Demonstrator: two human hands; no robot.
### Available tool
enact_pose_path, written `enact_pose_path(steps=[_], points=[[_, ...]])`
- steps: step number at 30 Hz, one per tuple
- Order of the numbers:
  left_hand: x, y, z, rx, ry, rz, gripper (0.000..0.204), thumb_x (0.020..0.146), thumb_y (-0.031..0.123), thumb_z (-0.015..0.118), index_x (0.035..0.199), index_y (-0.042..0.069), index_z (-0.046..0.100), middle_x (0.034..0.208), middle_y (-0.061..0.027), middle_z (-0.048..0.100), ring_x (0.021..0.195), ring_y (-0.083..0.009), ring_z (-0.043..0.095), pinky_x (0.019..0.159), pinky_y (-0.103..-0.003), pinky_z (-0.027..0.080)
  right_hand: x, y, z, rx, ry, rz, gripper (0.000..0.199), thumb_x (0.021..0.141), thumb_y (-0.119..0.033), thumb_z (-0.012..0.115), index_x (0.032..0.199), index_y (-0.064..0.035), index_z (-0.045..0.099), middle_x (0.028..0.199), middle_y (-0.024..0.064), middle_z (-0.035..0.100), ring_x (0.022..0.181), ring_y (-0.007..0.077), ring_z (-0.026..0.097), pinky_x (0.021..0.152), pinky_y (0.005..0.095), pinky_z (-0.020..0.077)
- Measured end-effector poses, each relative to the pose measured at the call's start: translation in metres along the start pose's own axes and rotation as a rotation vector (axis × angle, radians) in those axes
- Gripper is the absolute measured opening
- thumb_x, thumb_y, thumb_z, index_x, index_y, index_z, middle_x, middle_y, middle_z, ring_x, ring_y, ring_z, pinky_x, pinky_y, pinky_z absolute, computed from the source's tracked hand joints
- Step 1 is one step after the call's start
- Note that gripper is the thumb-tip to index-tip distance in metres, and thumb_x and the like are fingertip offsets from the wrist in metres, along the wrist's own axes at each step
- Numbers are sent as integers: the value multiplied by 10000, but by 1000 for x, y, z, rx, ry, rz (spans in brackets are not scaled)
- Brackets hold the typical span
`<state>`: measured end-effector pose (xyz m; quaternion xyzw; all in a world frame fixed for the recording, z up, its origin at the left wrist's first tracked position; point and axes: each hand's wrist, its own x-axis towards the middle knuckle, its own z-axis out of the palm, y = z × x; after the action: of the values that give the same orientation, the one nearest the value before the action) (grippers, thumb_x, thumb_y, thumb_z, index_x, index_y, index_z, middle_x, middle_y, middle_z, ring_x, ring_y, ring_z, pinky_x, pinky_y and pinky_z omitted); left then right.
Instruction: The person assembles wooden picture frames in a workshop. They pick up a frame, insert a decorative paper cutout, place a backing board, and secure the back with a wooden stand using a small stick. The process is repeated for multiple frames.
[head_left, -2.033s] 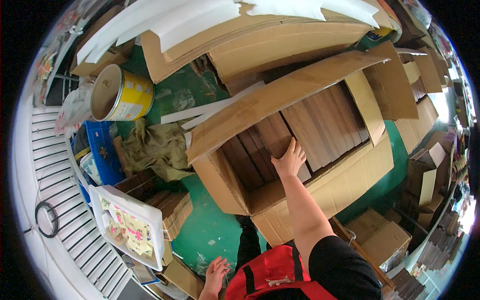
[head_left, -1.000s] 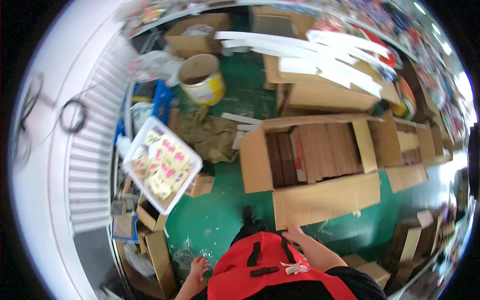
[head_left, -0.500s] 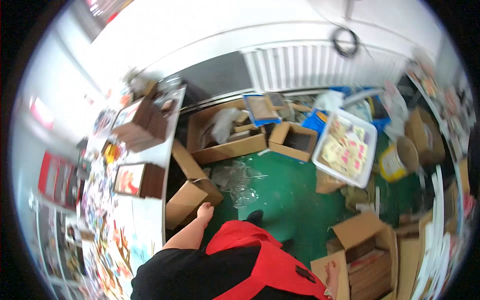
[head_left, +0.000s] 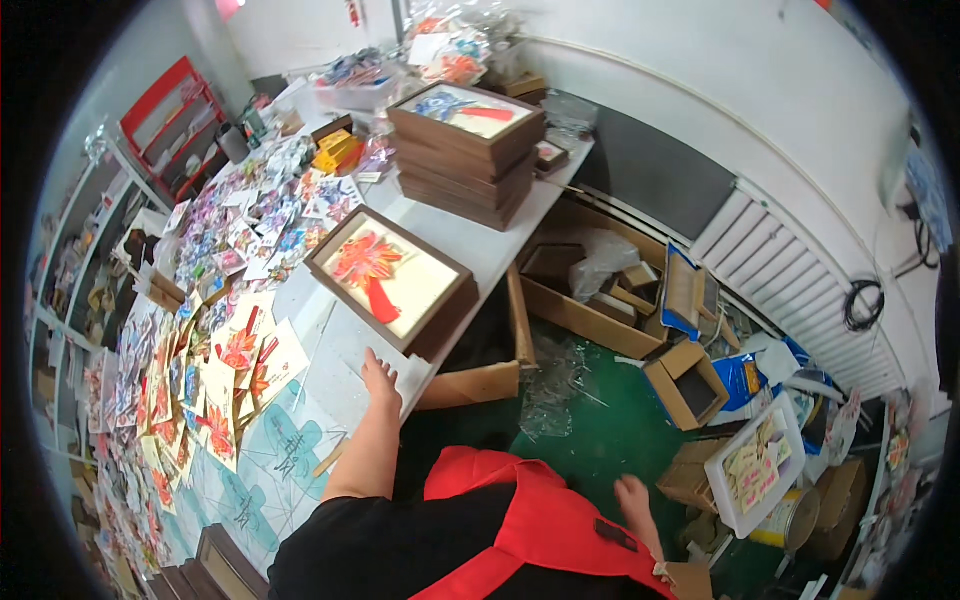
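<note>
My left hand (head_left: pixel 379 378) is open over the white table, fingers spread and holding nothing. Just beyond its fingertips lies a short stack of brown picture frames, the top framed picture (head_left: pixel 390 275) showing a red-orange flower and tassel on cream. Behind that rises a taller stack of frames (head_left: pixel 470 175), topped by a blue flower picture with a red tassel. My right hand (head_left: pixel 632 492) hangs low over the green floor with loosely bent fingers, open and with nothing visible in it.
Cream cards with red flowers (head_left: pixel 235 365) and many small colourful pieces cover the table's left side. More brown frames (head_left: pixel 215 570) stand at its near edge. Cardboard boxes (head_left: pixel 590 315), a white tub of cards (head_left: pixel 740 520) and a yellow bucket (head_left: pixel 790 520) occupy the floor.
My view has swung left towards the table. My left hand has moved from beside the floor box to over the tabletop, its fingers spreading. The open carton near my right hand has left view.
</note>
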<state>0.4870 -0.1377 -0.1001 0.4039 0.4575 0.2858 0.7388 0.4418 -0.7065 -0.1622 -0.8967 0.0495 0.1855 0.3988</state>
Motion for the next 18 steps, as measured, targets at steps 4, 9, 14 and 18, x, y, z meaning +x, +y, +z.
enact_pose_path(steps=[4, 9, 14, 18], points=[[39, 50, 22, -97, -68, -118, 992, 739, 725, 514, 1432, 96, 184, 1452, -117, 249, 1326, -298, 250, 1015, -518, 283, 112, -197, 33, 153, -120, -275, 532, 814, -309, 651, 1212, 17, 513, 1166, 219, 572, 1080, 300, 569, 909, 362, 444], [80, 30, 36, -288, -272, -38, 686, 885, 464, 508, 1335, -8, 293, 1304, -158, 424, 1115, -268, 500, 951, -356, 413, 183, -407, 84, 3, -274, -571, 748, 827, -439, 601, 1350, 31, 344, 1371, 230, 387, 1279, 329, 376, 1037, 378, 318], [63, 38, 42, -258, -315, -77, 676, 891, 456, 509, 1354, 29, 264, 1324, -176, 399, 1160, -258, 469, 979, -384, 386, 221, -479, 147, 21, -385, -480, 781, 827, -454, 584, 1382, 10, 291, 1412, 241, 316, 1297, 346, 334, 1026, 385, 314], [66, 32, 20, -355, -279, -151, 653, 882, 427, 522, 1366, 86, 245, 1334, -172, 382, 1145, -262, 483, 946, -392, 422, 217, -463, 174, 22, -285, -655, 609, 818, -364, 637, 1258, 14, 450, 1248, 213, 477, 1120, 330, 501, 932, 379, 398]])
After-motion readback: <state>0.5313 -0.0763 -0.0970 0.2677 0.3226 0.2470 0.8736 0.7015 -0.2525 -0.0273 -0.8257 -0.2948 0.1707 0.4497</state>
